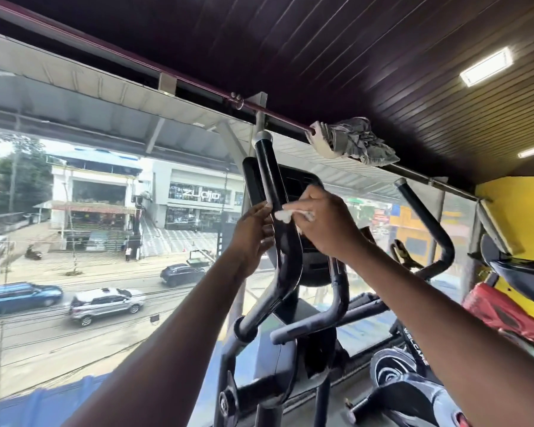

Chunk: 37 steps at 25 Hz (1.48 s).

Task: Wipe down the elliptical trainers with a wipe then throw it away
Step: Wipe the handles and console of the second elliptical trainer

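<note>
While the right hand (324,224) pinches a white wipe (285,215) against the black handlebar (273,192), the left hand (253,238) lies flat-fingered just beside it. Both touch the bar.

Wipe (285,215) white against the glossy black handlebar (270,180) with its grey end cap (262,137) — rag (352,142) on the dark red rail (136,61) grey-and-white checked, wall (515,198) yellow, ceiling (352,57) dark brown slats.
</note>
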Available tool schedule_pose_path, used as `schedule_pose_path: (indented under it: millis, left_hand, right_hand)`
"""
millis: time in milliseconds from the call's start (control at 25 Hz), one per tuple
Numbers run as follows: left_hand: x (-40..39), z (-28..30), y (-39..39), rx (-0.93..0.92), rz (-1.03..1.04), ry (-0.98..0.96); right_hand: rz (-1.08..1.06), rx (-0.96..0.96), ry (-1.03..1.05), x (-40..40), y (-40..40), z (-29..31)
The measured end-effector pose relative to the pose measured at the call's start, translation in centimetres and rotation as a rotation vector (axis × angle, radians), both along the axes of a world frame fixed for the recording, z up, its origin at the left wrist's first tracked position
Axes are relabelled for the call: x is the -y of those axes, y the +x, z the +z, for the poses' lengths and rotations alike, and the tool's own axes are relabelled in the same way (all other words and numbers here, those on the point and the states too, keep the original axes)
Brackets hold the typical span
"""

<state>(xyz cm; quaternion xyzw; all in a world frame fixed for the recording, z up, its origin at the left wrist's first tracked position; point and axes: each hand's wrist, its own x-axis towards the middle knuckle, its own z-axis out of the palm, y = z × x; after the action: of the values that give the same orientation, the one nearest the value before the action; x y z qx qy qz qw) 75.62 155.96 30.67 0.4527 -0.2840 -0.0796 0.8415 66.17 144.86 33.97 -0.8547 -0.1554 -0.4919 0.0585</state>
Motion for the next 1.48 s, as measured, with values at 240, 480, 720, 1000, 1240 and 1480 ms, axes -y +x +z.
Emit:
schedule_pose_path:
  millis: [240,480,720,1000,1240,1480]
  left_hand:
    - [-0.4,-2.4,-3.5,0.021,0.139,0.067]
    - [-1.4,-4.5,-7.5,0.0,0.277,0.086]
    - [-2.2,-4.3,-9.0,0.065,0.366,0.066]
    - [-2.4,-6.5,-8.3,0.048,0.354,0.023]
    - [-1.6,-8.5,-8.1,0.027,0.399,-0.092]
    - [-0.3,-9.5,-8.4,0.193,0.463,-0.048]
  right_hand:
    - [0.159,0.128,0.021,0.9,-1.0,-4.5]
    - [0.206,0.198,0.049,-0.5,-0.6,-6.6]
    - [0.205,0.18,0.095,-1.5,-1.4,-7.4]
    - [0.103,0.225,0.282,-2.8,-1.3,-9.3]
    - [0.104,0.358,0.403,-2.4,-1.0,-9.9]
    - [0.156,0.245,0.352,-2.7,-1.7,-11.7]
